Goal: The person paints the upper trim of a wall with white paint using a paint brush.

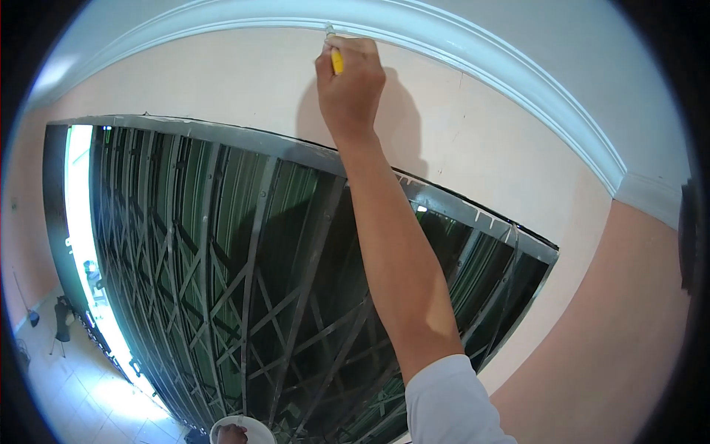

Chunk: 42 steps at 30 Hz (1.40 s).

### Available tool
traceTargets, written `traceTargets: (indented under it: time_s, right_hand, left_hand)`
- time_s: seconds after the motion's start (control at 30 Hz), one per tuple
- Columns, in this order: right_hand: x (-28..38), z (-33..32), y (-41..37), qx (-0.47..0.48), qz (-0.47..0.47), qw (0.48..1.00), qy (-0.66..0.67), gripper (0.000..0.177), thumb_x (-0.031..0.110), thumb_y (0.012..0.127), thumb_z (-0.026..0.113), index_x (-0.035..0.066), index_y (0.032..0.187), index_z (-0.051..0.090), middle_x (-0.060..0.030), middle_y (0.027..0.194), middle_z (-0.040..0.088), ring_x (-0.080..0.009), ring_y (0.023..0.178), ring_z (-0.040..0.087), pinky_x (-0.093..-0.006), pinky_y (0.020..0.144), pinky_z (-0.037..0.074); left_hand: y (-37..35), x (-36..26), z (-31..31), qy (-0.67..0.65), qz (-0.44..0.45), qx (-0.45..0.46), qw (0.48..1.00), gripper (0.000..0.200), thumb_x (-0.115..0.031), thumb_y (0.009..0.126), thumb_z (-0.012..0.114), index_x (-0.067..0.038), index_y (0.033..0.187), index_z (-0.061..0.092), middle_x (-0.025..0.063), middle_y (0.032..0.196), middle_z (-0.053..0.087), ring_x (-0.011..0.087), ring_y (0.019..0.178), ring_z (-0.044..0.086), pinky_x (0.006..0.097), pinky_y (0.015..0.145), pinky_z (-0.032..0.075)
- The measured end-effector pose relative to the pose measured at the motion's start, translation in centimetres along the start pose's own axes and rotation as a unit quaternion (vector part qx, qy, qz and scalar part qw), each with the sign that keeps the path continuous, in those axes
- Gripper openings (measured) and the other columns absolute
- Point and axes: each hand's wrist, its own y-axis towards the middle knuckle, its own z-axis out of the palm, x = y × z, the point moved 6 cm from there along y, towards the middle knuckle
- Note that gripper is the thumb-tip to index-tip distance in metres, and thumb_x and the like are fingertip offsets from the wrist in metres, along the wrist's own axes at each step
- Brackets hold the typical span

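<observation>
My right hand (353,85) is raised high on the outstretched arm, closed around a paintbrush (338,62) with a yellow handle. The brush tip touches or nearly touches the lower edge of the white ceiling cornice (414,28), where it meets the pale peach wall (222,68). At the bottom edge of the view, my left hand (232,435) is closed at a round white tub (255,429). Only part of that hand and tub shows, and the tub's contents are hidden.
Below the wall band stands a folding metal gate (251,296) under a grey lintel (296,150), which has whitish drips. A bright opening (78,170) is at left, above a tiled floor (81,403). A dark object (686,237) hangs at far right.
</observation>
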Motion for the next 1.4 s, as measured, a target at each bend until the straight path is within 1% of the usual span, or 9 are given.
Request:
traceTargets:
  time_s: [0.17, 0.27, 0.63, 0.7, 0.77, 0.83, 0.9, 1.07, 1.4]
  right_hand:
    - [-4.1, -5.9, 1.5, -0.080, -0.039, 0.995, -0.042, 0.014, 0.016, 0.083, 0.067, 0.004, 0.089, 0.070, -0.0140, 0.084, 0.065, -0.0309, 0.078, 0.063, -0.0374, 0.073, 0.050]
    - [-6.0, -12.2, 2.4, -0.105, 0.028, 0.992, -0.058, 0.013, 0.012, 0.083, 0.066, 0.003, 0.092, 0.072, -0.0119, 0.085, 0.067, -0.0243, 0.079, 0.064, -0.0335, 0.074, 0.050]
    - [-4.1, -25.0, 2.7, -0.180, 0.044, 0.947, -0.263, 0.015, 0.005, 0.083, 0.062, -0.003, 0.094, 0.069, -0.0168, 0.090, 0.062, -0.0303, 0.083, 0.062, -0.0357, 0.076, 0.051]
    - [-4.4, -23.6, 2.8, -0.161, -0.003, 0.936, -0.312, 0.016, 0.005, 0.083, 0.062, -0.003, 0.095, 0.068, -0.0170, 0.091, 0.061, -0.0316, 0.084, 0.062, -0.0375, 0.075, 0.051]
    - [-5.0, -22.1, 2.4, -0.160, 0.016, 0.936, -0.313, 0.016, 0.004, 0.082, 0.062, -0.002, 0.096, 0.068, -0.0169, 0.092, 0.061, -0.0333, 0.085, 0.062, -0.0391, 0.076, 0.051]
    - [-5.7, -19.7, 2.0, -0.157, 0.003, 0.937, -0.311, 0.017, 0.003, 0.082, 0.061, 0.000, 0.098, 0.066, -0.0169, 0.095, 0.060, -0.0362, 0.086, 0.061, -0.0413, 0.077, 0.050]
    - [-5.7, -16.0, 1.8, -0.150, 0.028, 0.953, -0.262, 0.015, 0.006, 0.081, 0.064, 0.000, 0.095, 0.068, -0.0166, 0.093, 0.062, -0.0343, 0.087, 0.061, -0.0403, 0.078, 0.050]
    - [-2.0, -5.7, 0.0, -0.031, 0.003, 0.991, -0.129, 0.017, 0.007, 0.080, 0.067, 0.005, 0.097, 0.065, -0.0141, 0.093, 0.060, -0.0346, 0.085, 0.062, -0.0411, 0.072, 0.051]
    - [9.0, -2.5, -3.6, 0.000, 0.075, 0.987, 0.144, 0.012, 0.001, 0.079, 0.068, 0.002, 0.091, 0.066, -0.0109, 0.087, 0.063, -0.0263, 0.078, 0.064, -0.0344, 0.070, 0.051]
  left_hand:
    - [-0.1, 1.8, 1.5, -0.212, -0.144, 0.002, 0.967, 0.017, -0.019, 0.069, 0.066, -0.009, 0.083, 0.064, 0.0047, 0.096, 0.067, 0.0227, 0.091, 0.060, 0.0434, 0.081, 0.047]
    - [-0.1, -0.7, 0.5, 0.163, 0.086, 0.037, 0.982, 0.022, -0.019, 0.063, 0.070, -0.012, 0.083, 0.064, 0.0017, 0.100, 0.067, 0.0233, 0.093, 0.060, 0.0426, 0.086, 0.047]
    - [1.0, -2.9, -1.7, 0.179, 0.147, -0.018, 0.973, 0.022, -0.020, 0.064, 0.070, -0.012, 0.083, 0.063, 0.0035, 0.092, 0.065, 0.0200, 0.084, 0.060, 0.0367, 0.071, 0.048]
    - [1.7, -2.1, -2.8, -0.196, 0.006, -0.031, 0.980, 0.017, -0.020, 0.070, 0.067, -0.010, 0.083, 0.062, 0.0037, 0.082, 0.063, 0.0180, 0.074, 0.059, 0.0342, 0.062, 0.046]
    - [1.1, -2.1, -1.0, -0.797, -0.271, -0.040, 0.539, 0.014, -0.020, 0.077, 0.064, -0.009, 0.083, 0.061, 0.0039, 0.070, 0.060, 0.0157, 0.060, 0.056, 0.0302, 0.052, 0.042]
    - [1.2, -2.5, -4.9, -0.301, 0.021, -0.190, 0.934, 0.013, -0.020, 0.084, 0.059, -0.007, 0.084, 0.060, 0.0037, 0.062, 0.055, 0.0146, 0.051, 0.052, 0.0284, 0.046, 0.039]
    - [1.4, -2.4, -3.9, -0.191, 0.053, -0.158, 0.967, 0.014, -0.019, 0.088, 0.055, -0.006, 0.084, 0.059, 0.0035, 0.059, 0.052, 0.0143, 0.047, 0.050, 0.0277, 0.044, 0.038]
    - [0.2, -6.2, -10.4, -0.604, -0.331, -0.129, 0.713, 0.030, -0.021, 0.094, 0.049, -0.010, 0.067, 0.056, 0.0006, 0.053, 0.037, 0.0158, 0.046, 0.032, 0.0354, 0.045, 0.027]
    - [-2.2, -0.5, -4.2, -0.619, -0.364, -0.065, 0.693, 0.017, -0.016, 0.091, 0.046, -0.003, 0.088, 0.058, 0.0046, 0.062, 0.052, 0.0146, 0.050, 0.050, 0.0284, 0.045, 0.039]
